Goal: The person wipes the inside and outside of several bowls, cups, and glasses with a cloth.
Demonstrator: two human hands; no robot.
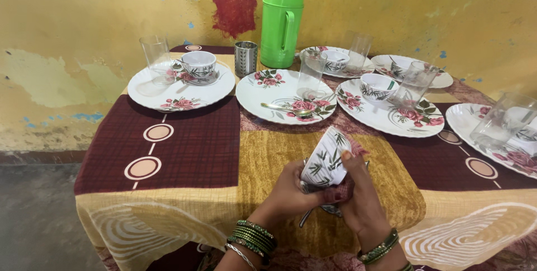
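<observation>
Starting at the left edge, the table carries a maroon and yellow cloth; a tumbler and a cup stand on the left plate; a steel holder stands just beside a green jug against the yellow wall. The middle plate bears a second tumbler and a spoon; the next plate holds a small bowl and a tilted glass; two further plates lie behind; an edge plate at the right border holds one more glass.

At the near edge, the left hand closes on the lower side of the held bowl; fingers curled tight against its wall; green bangles on the wrist. The held bowl is white with a green leaf pattern; tilted on its side; raised above the yellow part of the cloth, well apart from the plates. The right hand presses a dark red rag against the held bowl; thumb flat on the wall; grip closed on both rag and bowl.
</observation>
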